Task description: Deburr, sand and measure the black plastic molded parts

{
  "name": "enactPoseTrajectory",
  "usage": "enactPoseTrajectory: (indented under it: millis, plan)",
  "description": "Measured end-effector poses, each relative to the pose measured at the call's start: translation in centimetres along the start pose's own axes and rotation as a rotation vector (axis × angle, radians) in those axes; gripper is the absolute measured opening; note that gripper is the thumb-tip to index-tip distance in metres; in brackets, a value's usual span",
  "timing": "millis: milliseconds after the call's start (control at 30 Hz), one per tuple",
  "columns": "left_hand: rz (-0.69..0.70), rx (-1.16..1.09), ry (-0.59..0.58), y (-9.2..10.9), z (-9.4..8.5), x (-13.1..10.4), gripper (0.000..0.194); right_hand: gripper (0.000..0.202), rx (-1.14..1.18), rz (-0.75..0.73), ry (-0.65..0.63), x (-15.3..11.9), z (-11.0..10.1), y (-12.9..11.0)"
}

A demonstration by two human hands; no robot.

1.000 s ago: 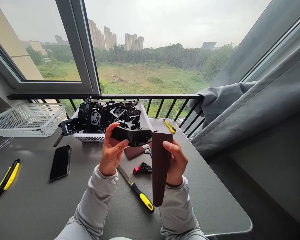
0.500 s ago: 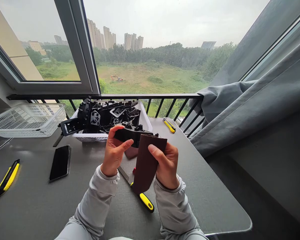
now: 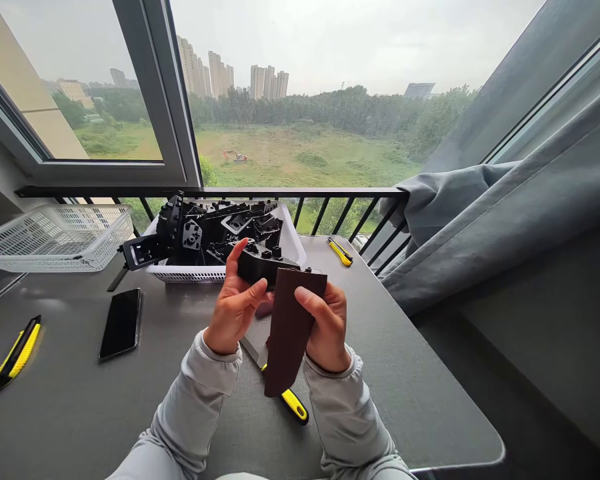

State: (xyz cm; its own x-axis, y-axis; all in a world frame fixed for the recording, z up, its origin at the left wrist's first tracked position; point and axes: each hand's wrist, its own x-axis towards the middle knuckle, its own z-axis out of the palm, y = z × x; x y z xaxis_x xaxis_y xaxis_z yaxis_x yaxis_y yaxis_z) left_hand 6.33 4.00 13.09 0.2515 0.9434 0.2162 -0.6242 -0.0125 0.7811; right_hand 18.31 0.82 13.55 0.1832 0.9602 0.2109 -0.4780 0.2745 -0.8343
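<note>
In front of the filled white basket [image 3: 195, 273], the right hand [image 3: 327, 323] has its grip closed on a brown sheet [image 3: 291, 337], probably to steady it; the left hand [image 3: 234, 310] pinches a black part [image 3: 256, 269] by its left end, likely leaving the rest free; the sheet partly covers its right end, so contact is unclear

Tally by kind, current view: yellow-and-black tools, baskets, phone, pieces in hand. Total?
Yellow-and-black tools: 3 (left tool, middle tool, far-right tool)
Baskets: 2 (left basket, parts basket)
Phone: 1
Pieces in hand: 2 (black part, left hand; brown sheet, right hand)
Total: 8
</note>
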Motion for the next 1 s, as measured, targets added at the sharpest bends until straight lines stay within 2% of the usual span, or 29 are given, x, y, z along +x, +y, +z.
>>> enactPoseTrajectory:
  millis: [200, 333, 433, 733, 1000]
  plan:
    - [0.108, -0.087, 0.068, -0.59, 0.16, 0.14, 0.052, 0.015, 0.052, 0.013, -0.028, 0.07, 0.1, -0.02]
    - [0.177, -0.059, 0.112, -0.73, 0.28, 0.18, 0.043, 0.018, 0.018, 0.033, -0.042, -0.15, 0.2, -0.21]
    - [0.231, -0.03, 0.115, -0.71, 0.22, 0.05, 0.04, 0.017, 0.007, 0.047, -0.062, -0.34, 0.1, -0.31]
    - [0.376, 0.073, 0.009, -0.41, 0.31, -0.49, 0.038, 0.014, 0.073, 0.003, -0.093, -0.55, -0.15, -0.7]
    - [0.429, 0.122, -0.027, -0.78, -0.01, -0.46, 0.04, 0.017, 0.032, -0.007, -0.079, -0.63, -0.22, -0.79]
